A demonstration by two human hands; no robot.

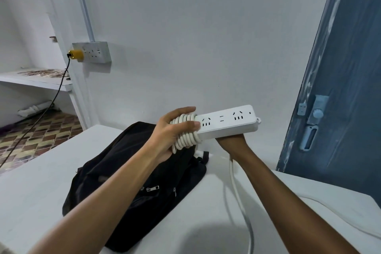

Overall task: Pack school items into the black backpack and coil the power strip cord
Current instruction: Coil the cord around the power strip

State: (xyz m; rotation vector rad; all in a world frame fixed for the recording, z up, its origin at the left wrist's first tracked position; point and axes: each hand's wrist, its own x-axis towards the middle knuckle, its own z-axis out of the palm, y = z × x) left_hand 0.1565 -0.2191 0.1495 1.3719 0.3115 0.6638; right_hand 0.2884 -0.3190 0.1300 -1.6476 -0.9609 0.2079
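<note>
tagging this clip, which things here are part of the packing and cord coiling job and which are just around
Part of the job:
- white plastic power strip
- thick white cord, partly wound round the strip, the rest trailing over the table
- black fabric backpack
- left hand, gripping the coils
- right hand, holding the strip from beneath

Just around:
- white wall socket with yellow plug
- blue door

left hand [173, 130]: fingers curled, gripping | right hand [232, 142]: cupped, palm up

White table [41, 198]: black backpack [127, 181] lying flat (zipped), loose white cord [243, 208] alongside.
</note>
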